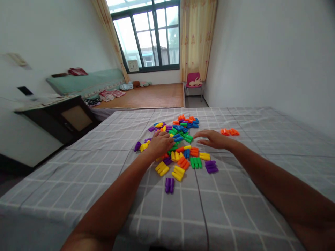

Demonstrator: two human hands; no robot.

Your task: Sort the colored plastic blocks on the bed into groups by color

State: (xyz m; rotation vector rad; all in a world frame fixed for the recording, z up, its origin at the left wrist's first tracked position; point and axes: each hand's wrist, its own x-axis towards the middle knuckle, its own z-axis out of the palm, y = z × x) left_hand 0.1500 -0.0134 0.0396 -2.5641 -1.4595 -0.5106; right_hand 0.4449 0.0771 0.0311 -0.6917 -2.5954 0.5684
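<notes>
A heap of colourful plastic building pieces [178, 128], shaped like short joined tubes, lies on the checked cloth. My left hand [161, 142] reaches down into the heap's left side with its fingers bent together. Its fingertips are partly hidden, close to orange and yellow pieces, and what they hold cannot be made out. My right hand [213, 138] hovers at the heap's right edge, fingers apart and holding nothing, just right of a green piece [188, 138]. Orange pieces [230, 132] lie in a separate row beyond the right wrist. Nearest me is a purple piece [169, 185].
The grey checked cloth [104, 177] covers a wide flat surface. Beyond its far edge is a low bed with a brown mat [154, 96]. A dark cabinet [70, 118] stands at the left, a pink chair [193, 80] by the curtain, and a white wall at the right.
</notes>
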